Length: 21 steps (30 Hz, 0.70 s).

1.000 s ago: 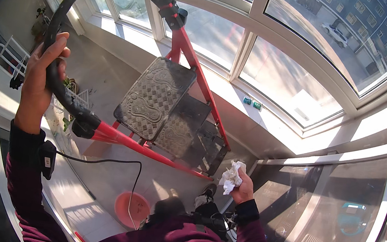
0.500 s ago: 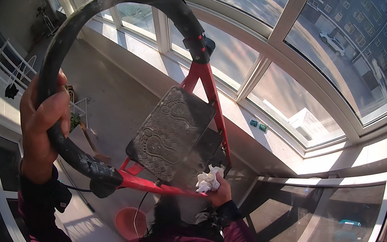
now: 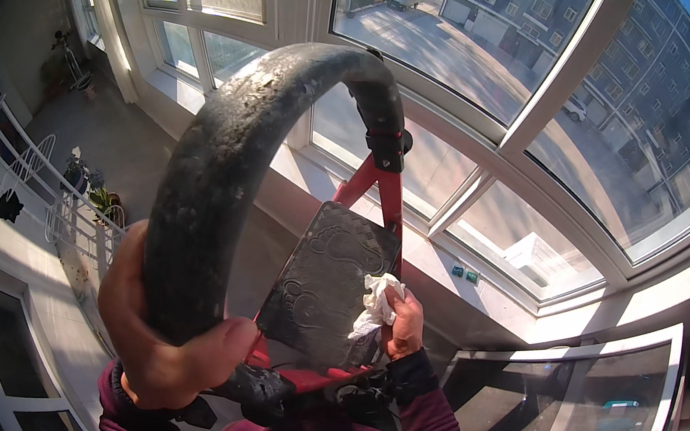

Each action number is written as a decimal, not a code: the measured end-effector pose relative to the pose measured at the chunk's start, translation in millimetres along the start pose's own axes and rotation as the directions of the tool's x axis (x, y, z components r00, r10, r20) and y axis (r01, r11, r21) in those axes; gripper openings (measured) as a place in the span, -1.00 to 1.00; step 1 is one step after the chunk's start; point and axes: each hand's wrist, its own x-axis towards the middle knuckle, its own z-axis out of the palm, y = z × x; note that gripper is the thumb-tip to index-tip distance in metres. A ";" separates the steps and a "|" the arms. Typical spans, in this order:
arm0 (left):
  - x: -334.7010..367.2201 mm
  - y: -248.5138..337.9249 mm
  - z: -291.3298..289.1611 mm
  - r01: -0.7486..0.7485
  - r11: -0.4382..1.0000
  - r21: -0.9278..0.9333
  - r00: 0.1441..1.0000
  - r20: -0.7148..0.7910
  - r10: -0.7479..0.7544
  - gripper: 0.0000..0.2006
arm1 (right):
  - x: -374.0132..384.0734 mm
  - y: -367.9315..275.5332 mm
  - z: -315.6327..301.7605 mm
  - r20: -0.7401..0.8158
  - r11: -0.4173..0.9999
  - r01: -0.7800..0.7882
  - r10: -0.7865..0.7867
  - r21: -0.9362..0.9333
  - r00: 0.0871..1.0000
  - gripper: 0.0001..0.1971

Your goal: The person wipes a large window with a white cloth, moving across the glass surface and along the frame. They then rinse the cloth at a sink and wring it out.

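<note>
My left hand (image 3: pixel 158 364) wraps around the lower left of a thick black padded hoop handle (image 3: pixel 197 212), whose covering looks scuffed and dusty. The hoop belongs to what looks like a folding step ladder with a red frame (image 3: pixel 360 184). Inside the hoop's outline shows its black step plate (image 3: pixel 311 299), embossed with two footprints. In my right hand (image 3: pixel 407 328) is a crumpled white tissue (image 3: pixel 374 306), held over the plate's right edge; whether it touches the plate I cannot tell. The ladder's lower part is mostly hidden by my body and arms.
Windows with a pale sill (image 3: pixel 496 299) run along the far side, and two small green packets (image 3: pixel 458 273) lie on it. At the lower right stands a white-framed glass panel (image 3: pixel 599 355). A white metal rack (image 3: pixel 13 141) and potted plants (image 3: pixel 104 201) are at the left.
The hoop has tilted and come nearer to me, shifting right in view with my left hand still around it. The tissue in my right hand has moved up along the step plate.
</note>
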 end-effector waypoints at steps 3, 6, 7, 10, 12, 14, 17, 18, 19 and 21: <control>68.3 -15.3 -37.2 -0.160 0.969 0.187 0.985 -0.030 0.168 -0.50 | 55.0 22.6 46.4 0.069 0.992 0.125 -0.123 -0.026 0.990 -0.73; 161.6 -31.0 -87.8 -0.167 0.911 0.377 0.981 -0.029 0.191 -0.57 | 88.9 38.0 62.7 0.048 0.966 0.084 -0.074 -0.243 0.996 -0.70; 185.7 -34.0 -108.0 -0.173 0.895 0.410 0.984 0.037 0.173 -0.57 | 88.8 43.2 57.1 0.057 0.968 0.018 -0.004 -0.249 0.998 -0.69; 232.4 -53.0 -157.6 -0.209 0.852 0.481 0.978 0.124 0.170 -0.57 | 68.8 58.2 14.7 0.081 0.951 -0.159 0.186 -0.264 0.979 -0.69; 254.3 -63.0 -176.4 -0.210 0.839 0.501 0.978 0.111 0.178 -0.57 | 51.3 63.0 -31.9 0.012 0.935 -0.290 0.298 -0.204 0.954 -0.71; 267.7 -73.9 -182.9 -0.191 0.850 0.490 0.980 0.039 0.197 -0.55 | 31.2 64.4 -74.9 -0.080 0.939 -0.338 0.332 -0.061 0.940 -0.72; 286.5 -83.7 -176.7 -0.210 0.848 0.487 0.975 0.036 0.221 -0.53 | 4.0 56.6 -125.7 -0.324 0.952 -0.303 0.303 0.052 0.896 -0.72; 287.3 -86.8 -174.7 -0.221 0.848 0.481 0.971 0.029 0.237 -0.52 | -5.5 54.0 -139.4 -0.344 0.967 -0.239 0.257 0.094 0.903 -0.73; 289.6 -88.4 -172.4 -0.251 0.842 0.477 0.962 0.030 0.270 -0.51 | -10.5 50.6 -149.6 -0.410 0.966 -0.186 0.245 0.178 0.879 -0.74; 295.2 -88.8 -170.6 -0.203 0.844 0.496 0.976 0.033 0.216 -0.50 | -23.1 42.7 -163.3 -0.432 0.979 -0.114 0.178 0.170 0.884 -0.73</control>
